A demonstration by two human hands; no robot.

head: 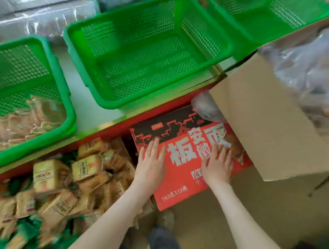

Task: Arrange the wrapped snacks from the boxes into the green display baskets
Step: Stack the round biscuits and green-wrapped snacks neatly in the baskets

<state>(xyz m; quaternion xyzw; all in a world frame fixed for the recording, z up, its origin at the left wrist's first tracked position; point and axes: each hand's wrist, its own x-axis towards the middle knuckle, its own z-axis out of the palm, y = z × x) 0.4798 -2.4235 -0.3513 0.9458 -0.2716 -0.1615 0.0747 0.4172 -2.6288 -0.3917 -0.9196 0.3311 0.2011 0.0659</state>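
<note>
The left hand (pixel 151 162) and right hand (pixel 218 165) rest flat, fingers straight, on the red box (pixel 176 191), seemingly pressing down.

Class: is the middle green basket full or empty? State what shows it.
Empty. The middle green basket shows its bare mesh floor and walls all over; nothing lies inside it.

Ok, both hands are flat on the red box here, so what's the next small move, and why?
Probably curl the fingers over the red box's edges and pull it out or open it. The left hand and right hand lie flat on its printed top, gripping nothing. The box looks closed, and the middle green basket above holds nothing yet.
</note>
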